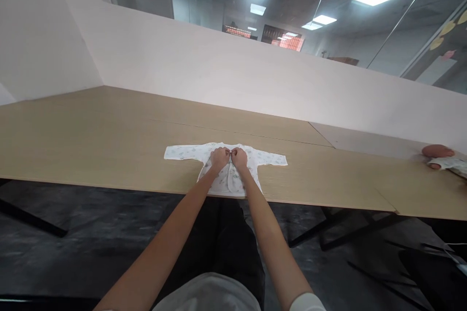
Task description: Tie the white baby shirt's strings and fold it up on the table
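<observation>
A small white baby shirt (219, 184) with a faint print lies spread on the wooden table, its sleeves stretched out to both sides and its lower hem at the table's front edge. My left hand (220, 158) and my right hand (240, 158) meet at the top of the shirt's front opening, just below the neckline. The fingers of each are pinched on the fabric there, nearly touching each other. Whether a button or snap sits between the fingertips is too small to tell.
The long wooden table (91, 141) runs along a white wall (204, 63) with windows above. At the far right lies a doll (438, 150) in white printed cloth. A dark chair (430, 272) stands below at the right.
</observation>
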Available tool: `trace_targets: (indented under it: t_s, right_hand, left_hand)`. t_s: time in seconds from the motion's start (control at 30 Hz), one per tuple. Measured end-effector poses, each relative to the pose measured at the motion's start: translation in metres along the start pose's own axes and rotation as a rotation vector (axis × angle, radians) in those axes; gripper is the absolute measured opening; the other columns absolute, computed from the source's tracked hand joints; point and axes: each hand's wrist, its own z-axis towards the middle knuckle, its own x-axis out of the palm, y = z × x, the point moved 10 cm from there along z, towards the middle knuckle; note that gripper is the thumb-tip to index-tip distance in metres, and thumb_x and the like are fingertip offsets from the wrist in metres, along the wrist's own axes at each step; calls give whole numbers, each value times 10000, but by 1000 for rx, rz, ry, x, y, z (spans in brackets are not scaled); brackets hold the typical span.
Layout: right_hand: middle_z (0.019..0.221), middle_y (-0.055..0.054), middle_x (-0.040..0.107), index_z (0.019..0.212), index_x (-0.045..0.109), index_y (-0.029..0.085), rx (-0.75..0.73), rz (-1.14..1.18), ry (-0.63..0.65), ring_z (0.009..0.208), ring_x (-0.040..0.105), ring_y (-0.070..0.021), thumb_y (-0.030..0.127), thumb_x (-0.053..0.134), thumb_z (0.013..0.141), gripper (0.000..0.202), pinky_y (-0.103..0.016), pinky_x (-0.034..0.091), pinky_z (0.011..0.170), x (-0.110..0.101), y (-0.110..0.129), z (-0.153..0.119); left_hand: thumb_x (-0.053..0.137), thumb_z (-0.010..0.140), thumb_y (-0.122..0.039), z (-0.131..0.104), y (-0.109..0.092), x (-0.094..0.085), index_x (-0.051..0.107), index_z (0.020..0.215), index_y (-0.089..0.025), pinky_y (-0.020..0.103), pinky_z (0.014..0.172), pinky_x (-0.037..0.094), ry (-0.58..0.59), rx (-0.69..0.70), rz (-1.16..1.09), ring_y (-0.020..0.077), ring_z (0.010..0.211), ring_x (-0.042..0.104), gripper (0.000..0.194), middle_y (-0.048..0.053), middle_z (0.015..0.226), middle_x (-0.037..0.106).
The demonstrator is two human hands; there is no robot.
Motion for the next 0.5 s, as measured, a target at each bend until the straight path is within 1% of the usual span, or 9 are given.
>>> trace_targets:
  t_s: [0.1, 0.23, 0.4, 0.5]
  right_hand:
    - [918, -47, 695, 862, 683, 180, 8, 32, 0, 852, 607, -165, 116, 499, 842, 195, -256, 437, 794, 2, -2, 1]
    - [912, -43, 671, 846, 645, 183, -2, 41, 5, 840, 584, -162, 125, 483, 849, 172, -256, 426, 782, 2, -1, -1]
    - [942, -52, 657, 853, 622, 183, -5, 21, 27, 888, 572, -166, 138, 458, 866, 171, -266, 422, 837, 0, 2, -2]
    - [963, -77, 653, 857, 613, 176, 9, -12, 17, 919, 574, -181, 132, 428, 880, 192, -279, 424, 865, -1, 3, -3]
  left_hand:
    - [509, 886, -283, 0, 0, 2, 732, 1024, -205, 333, 893, 429, 8, 2, -42, 226, 1010, 626, 274, 91, 1052, 724]
    - [496, 893, -291, 0, -1, 2, 733, 1001, -194, 340, 893, 424, -4, 11, -34, 232, 1001, 625, 278, 94, 1061, 724]
    - [465, 907, -304, 1, -1, 6, 741, 954, -176, 350, 880, 426, 13, 5, -2, 240, 973, 619, 308, 125, 1030, 722]
    - [458, 907, -297, 0, -2, 5, 741, 942, -165, 349, 874, 425, 6, 15, -3, 244, 976, 616, 315, 136, 1009, 719]
